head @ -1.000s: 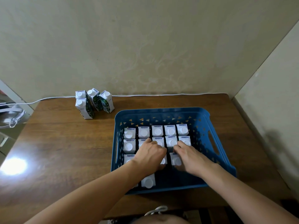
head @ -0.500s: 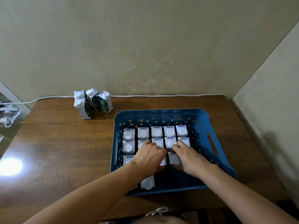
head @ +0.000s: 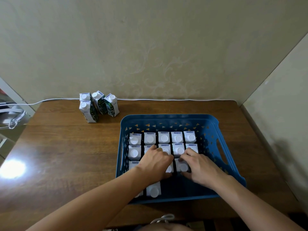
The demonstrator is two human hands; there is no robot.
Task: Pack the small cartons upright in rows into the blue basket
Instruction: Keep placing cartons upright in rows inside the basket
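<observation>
1. Nearest: lone upright carton [head: 153, 189] in the blue basket [head: 231, 177], near its front wall and left of centre; a sliver of another carton shows just left of it, mostly behind the left forearm.
2. Left hand [head: 154, 164] is palm-down inside the basket over the third row; fingers curled over the carton tops, ring on one finger; which carton it grips, cannot tell, the hand hides them.
3. Right hand [head: 200, 167] is just beside it, fingers curled round the third-row carton [head: 183, 166], thumb on its near side; the two hands almost touch.
4. Third row: one carton visible at far left, one partly under the left hand, one in the right hand; right end of the row is bare basket floor.
5. Second row: five cartons upright, caps up, middle ones partly covered by fingers.
6. Back row [head: 164, 138]: five cartons upright, side by side, a gap between them and the rear wall.
7. Basket sits on the wooden table [head: 66, 155], right of centre.
8. Far left corner: four loose cartons [head: 98, 105] standing upright in a tight cluster, well apart from the basket.
9. White cable [head: 166, 99] runs along the table's back edge at the wall.
</observation>
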